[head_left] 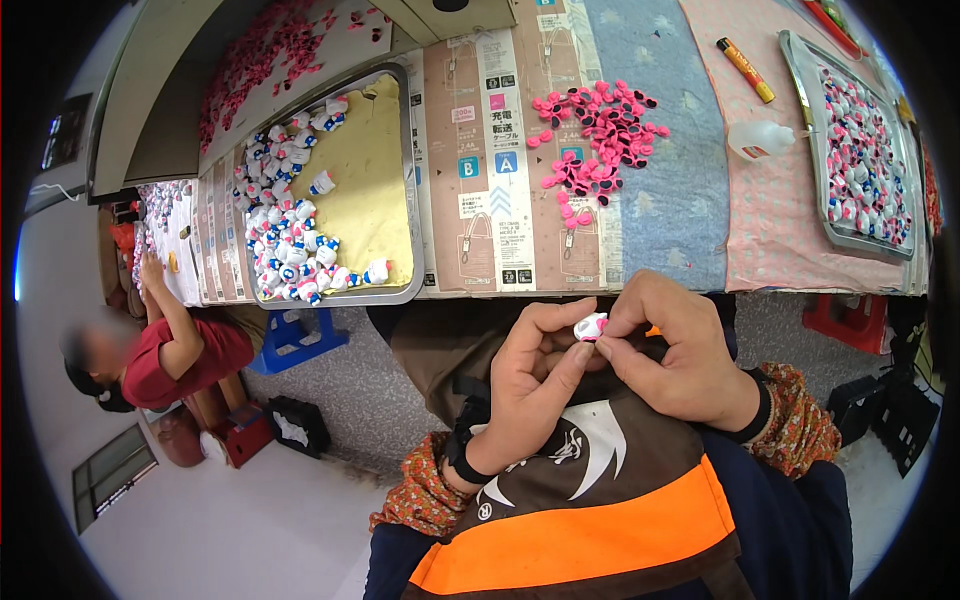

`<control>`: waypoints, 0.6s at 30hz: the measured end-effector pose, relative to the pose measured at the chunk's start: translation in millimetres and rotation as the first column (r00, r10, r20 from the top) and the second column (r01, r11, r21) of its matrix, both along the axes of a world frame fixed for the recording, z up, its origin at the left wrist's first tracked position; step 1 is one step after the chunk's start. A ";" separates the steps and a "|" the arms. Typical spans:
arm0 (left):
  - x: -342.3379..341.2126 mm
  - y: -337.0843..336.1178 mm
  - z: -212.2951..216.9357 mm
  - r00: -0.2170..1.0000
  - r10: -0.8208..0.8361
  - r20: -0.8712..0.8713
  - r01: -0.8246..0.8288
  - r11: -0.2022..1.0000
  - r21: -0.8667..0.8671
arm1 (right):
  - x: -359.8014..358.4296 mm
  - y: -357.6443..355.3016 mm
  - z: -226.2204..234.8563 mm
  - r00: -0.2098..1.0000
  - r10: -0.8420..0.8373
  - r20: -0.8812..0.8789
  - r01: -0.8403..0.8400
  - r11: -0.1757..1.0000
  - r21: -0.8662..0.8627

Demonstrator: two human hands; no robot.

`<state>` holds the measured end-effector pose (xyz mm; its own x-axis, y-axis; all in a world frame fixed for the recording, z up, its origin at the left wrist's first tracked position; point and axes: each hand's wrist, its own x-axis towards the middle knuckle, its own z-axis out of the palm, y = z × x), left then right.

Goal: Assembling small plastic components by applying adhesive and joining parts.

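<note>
Just past the table's front edge, over my lap, both hands meet at a small white figurine (pixel 589 327) with a pink part on its right side. My left hand (pixel 535 375) pinches it between thumb and fingers. From the right, my right hand (pixel 680 355) closes thumb and forefinger on the pink edge; whether that part is separate I cannot tell. Beyond them on the table lies a loose pile of small pink pieces (pixel 600 135) with dark patches. To the left, a metal tray (pixel 412 200) with a yellow lining holds many white, blue and pink figurines (pixel 290 250).
At the right are a second tray (pixel 800 110) full of figurines, a white squeeze bottle (pixel 760 139) and a yellow-orange tube (pixel 746 70). More pink pieces (pixel 250 70) lie at the far left. A person in a red shirt (pixel 175 360) works beside a blue stool (pixel 298 342).
</note>
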<state>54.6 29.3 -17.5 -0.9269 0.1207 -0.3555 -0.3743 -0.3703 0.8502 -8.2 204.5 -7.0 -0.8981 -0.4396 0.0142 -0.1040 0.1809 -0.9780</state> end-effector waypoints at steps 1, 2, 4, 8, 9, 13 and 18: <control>-0.1 0.5 -0.2 1.000 0.010 -0.006 -0.010 1.000 -0.007 | 0.8 -0.6 -0.4 1.000 -0.004 -0.007 0.004 1.000 -0.001; 0.0 0.4 -1.4 1.000 0.010 -0.005 -0.010 1.000 -0.008 | 1.1 -1.0 -0.5 1.000 -0.004 -0.006 0.004 1.000 -0.002; 0.5 -0.4 -4.9 1.000 0.027 0.012 -0.027 0.999 -0.030 | 1.4 -1.5 -0.5 1.000 0.009 0.012 -0.009 1.000 -0.013; -0.4 -1.6 -7.4 0.998 0.044 0.051 -0.045 0.999 0.020 | 1.4 -0.6 1.5 1.000 0.000 0.028 0.000 1.000 -0.020; -0.7 -1.9 -7.8 0.997 0.046 0.069 -0.049 0.998 0.037 | 2.2 -0.2 2.8 0.997 -0.010 0.083 0.011 1.000 -0.009; -0.6 -2.4 -10.2 0.996 0.045 0.081 -0.051 0.996 0.075 | 2.1 -0.3 3.7 0.994 -0.026 0.110 0.025 1.000 0.009; -0.7 -1.7 -9.6 0.994 0.044 0.101 -0.055 0.992 0.109 | 2.4 -1.3 3.5 0.994 -0.017 0.104 0.015 1.000 0.024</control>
